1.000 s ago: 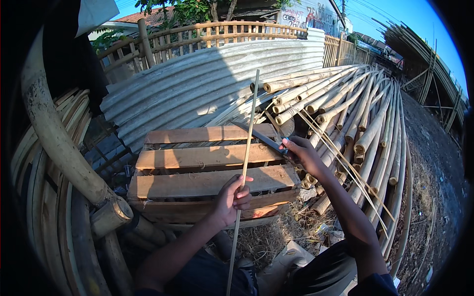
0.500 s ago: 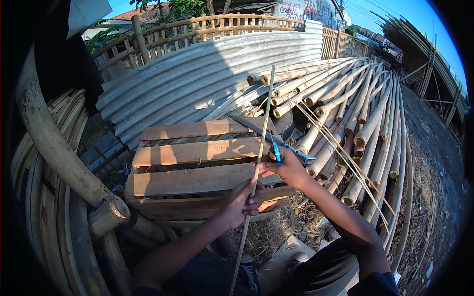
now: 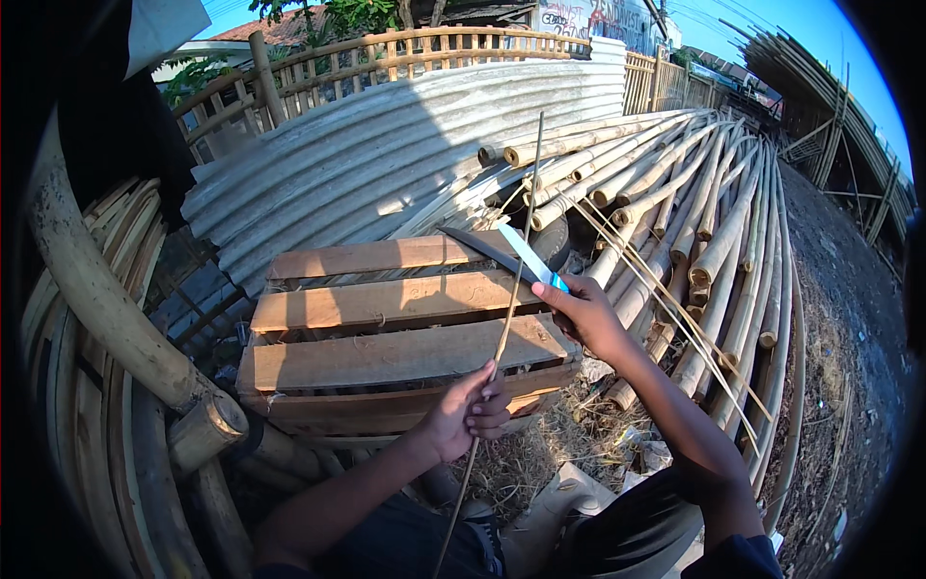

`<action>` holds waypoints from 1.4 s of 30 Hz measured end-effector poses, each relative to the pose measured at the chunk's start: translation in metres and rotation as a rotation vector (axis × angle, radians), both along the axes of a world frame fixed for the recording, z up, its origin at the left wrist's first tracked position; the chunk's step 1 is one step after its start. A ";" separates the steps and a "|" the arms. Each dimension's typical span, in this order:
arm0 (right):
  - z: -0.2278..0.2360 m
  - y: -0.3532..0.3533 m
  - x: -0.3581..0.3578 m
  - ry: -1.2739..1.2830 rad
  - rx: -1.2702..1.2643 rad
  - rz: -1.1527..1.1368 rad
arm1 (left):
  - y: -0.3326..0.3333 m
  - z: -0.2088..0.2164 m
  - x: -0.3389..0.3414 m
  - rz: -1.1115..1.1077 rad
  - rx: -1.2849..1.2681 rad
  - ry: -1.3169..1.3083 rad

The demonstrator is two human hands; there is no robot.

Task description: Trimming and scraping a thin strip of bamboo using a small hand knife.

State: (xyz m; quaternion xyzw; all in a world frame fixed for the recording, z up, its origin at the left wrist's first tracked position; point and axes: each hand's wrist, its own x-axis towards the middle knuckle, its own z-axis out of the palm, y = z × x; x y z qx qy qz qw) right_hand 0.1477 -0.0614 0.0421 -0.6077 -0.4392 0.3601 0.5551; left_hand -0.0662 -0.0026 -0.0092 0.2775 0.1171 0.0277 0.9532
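Left grip [image 3: 469, 415] closed around thin tan bamboo strip [image 3: 506, 328], right grip [image 3: 586, 315] around bright-bladed knife [image 3: 525, 255]; brown slatted wooden crate [image 3: 395, 362], contents indistinct.

A long, thin bamboo strip [image 3: 507, 324], slightly bowed, is held aslant, its tip pointing up and away and its lower part running out at the bottom edge. A knife [image 3: 538, 265] with a bright, bluish blade points up and left, crossing the strip's upper half; contact is unclear.
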 end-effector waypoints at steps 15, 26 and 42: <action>-0.012 -0.022 -0.052 -0.925 -0.024 0.287 | -0.014 0.013 -0.006 0.095 0.157 0.051; -0.032 -0.009 -0.044 -1.345 0.247 -0.096 | -0.025 0.025 -0.005 0.287 0.383 0.184; -0.007 -0.022 -0.050 -0.919 0.115 0.068 | -0.009 0.029 -0.008 0.109 0.067 0.080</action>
